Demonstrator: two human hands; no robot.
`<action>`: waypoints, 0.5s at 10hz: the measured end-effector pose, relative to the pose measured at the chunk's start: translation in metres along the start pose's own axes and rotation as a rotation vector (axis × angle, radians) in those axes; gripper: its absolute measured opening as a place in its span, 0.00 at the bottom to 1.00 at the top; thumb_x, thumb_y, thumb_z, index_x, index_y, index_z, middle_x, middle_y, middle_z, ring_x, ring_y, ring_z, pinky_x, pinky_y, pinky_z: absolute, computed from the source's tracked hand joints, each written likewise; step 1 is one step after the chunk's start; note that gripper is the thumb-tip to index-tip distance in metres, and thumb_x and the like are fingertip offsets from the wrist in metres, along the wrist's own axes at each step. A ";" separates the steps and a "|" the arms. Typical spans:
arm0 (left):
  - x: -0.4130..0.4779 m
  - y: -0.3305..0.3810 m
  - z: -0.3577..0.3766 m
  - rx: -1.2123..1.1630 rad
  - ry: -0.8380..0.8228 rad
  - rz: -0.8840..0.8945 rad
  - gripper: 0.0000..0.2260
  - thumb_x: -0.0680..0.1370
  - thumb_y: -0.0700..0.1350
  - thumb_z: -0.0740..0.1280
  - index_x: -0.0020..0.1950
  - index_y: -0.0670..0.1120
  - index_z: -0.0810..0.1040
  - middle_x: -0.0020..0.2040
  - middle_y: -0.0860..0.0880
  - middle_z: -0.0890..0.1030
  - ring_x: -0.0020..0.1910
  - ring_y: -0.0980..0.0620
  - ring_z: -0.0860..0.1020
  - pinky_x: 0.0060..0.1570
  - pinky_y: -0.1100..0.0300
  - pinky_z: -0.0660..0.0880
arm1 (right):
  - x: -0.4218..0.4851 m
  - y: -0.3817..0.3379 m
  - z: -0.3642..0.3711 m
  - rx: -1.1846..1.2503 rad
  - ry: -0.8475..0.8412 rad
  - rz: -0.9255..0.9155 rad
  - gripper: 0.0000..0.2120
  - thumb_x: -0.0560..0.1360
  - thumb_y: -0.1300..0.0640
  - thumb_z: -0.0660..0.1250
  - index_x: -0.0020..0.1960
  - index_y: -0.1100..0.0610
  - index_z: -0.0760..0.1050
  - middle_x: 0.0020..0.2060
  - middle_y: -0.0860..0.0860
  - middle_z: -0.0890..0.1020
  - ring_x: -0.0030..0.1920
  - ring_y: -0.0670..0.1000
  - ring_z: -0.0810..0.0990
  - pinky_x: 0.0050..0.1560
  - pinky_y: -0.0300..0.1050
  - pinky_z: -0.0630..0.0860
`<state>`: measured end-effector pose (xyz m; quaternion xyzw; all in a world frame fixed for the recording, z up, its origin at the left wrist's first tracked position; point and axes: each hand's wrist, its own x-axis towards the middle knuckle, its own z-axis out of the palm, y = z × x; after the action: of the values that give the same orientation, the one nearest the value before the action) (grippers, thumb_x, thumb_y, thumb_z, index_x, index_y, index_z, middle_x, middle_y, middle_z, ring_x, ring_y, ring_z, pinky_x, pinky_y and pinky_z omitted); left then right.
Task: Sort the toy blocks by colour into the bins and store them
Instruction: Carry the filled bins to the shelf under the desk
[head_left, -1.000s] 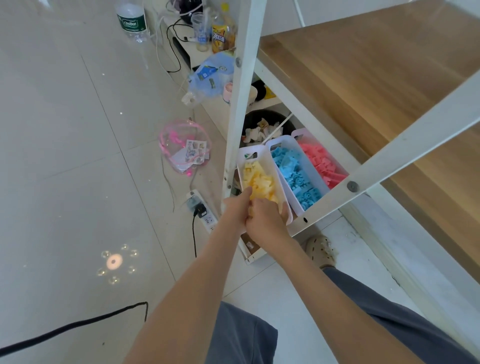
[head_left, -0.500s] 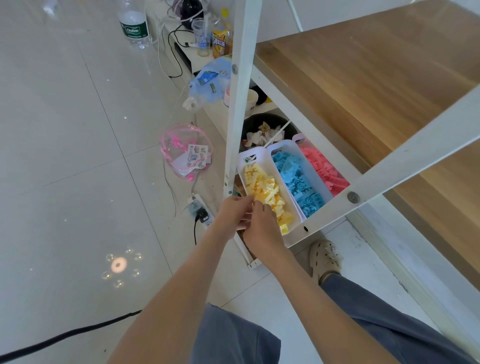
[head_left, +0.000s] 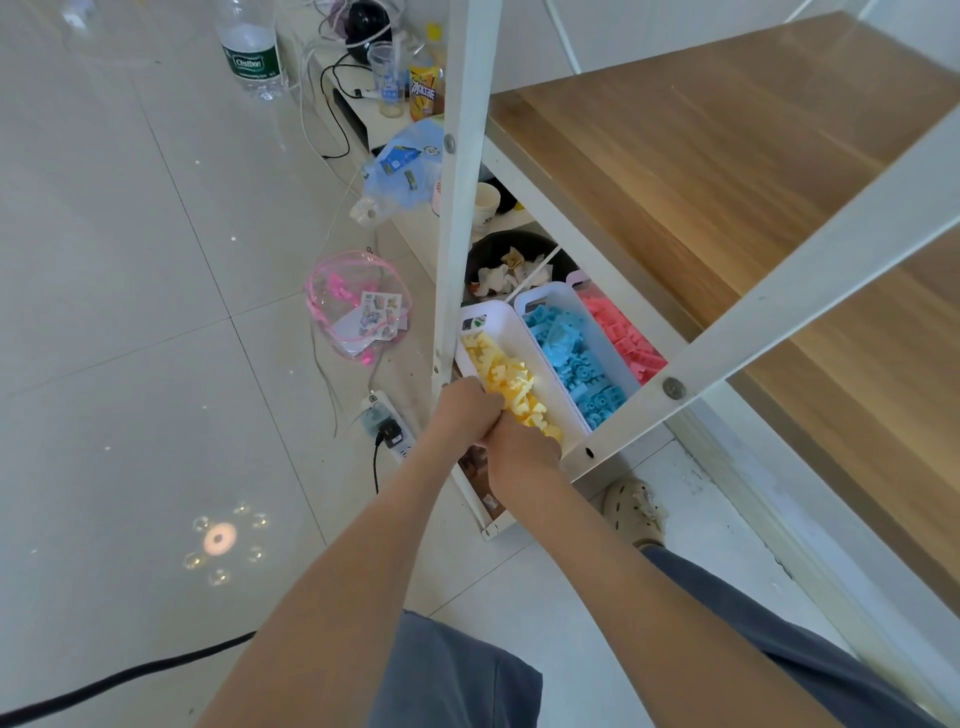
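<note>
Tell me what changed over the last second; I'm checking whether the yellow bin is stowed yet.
Both hands drew back off the yellow blocks toward the person, uncovering more of them. The left hand now grips the yellow bin at its near left rim; the right hand sits beside it, fingers hidden. The yellow bin, blue bin and pink bin stayed side by side.

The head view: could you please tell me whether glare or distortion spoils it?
Head view: a ring of light spots glares on the glossy pale floor tiles; wide-angle distortion slants the white metal shelf post; the white plastic bin of yellow blocks looks sharp.
</note>
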<state>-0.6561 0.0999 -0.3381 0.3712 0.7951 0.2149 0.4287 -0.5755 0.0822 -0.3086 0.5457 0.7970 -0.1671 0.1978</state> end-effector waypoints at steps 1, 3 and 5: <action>-0.002 0.003 0.003 -0.001 -0.057 0.037 0.13 0.82 0.47 0.57 0.52 0.38 0.73 0.43 0.44 0.75 0.45 0.46 0.73 0.43 0.58 0.68 | 0.001 0.001 0.002 -0.142 0.044 -0.005 0.29 0.77 0.59 0.60 0.73 0.63 0.53 0.66 0.56 0.65 0.67 0.56 0.63 0.69 0.52 0.60; 0.005 -0.003 -0.006 0.002 -0.120 0.023 0.18 0.82 0.47 0.55 0.62 0.35 0.73 0.61 0.36 0.76 0.61 0.39 0.74 0.58 0.52 0.71 | -0.007 -0.008 0.024 0.150 0.234 -0.025 0.36 0.76 0.58 0.61 0.76 0.62 0.43 0.73 0.55 0.53 0.70 0.54 0.57 0.71 0.49 0.54; 0.005 0.003 0.003 0.059 -0.178 0.110 0.17 0.83 0.47 0.54 0.62 0.36 0.71 0.60 0.38 0.76 0.61 0.40 0.74 0.57 0.54 0.69 | -0.003 -0.012 0.032 0.371 0.267 0.137 0.37 0.77 0.51 0.58 0.76 0.60 0.40 0.75 0.54 0.48 0.74 0.53 0.50 0.73 0.47 0.48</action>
<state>-0.6545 0.1060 -0.3402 0.4444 0.7384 0.1810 0.4739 -0.5818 0.0600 -0.3341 0.6429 0.7327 -0.2232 -0.0022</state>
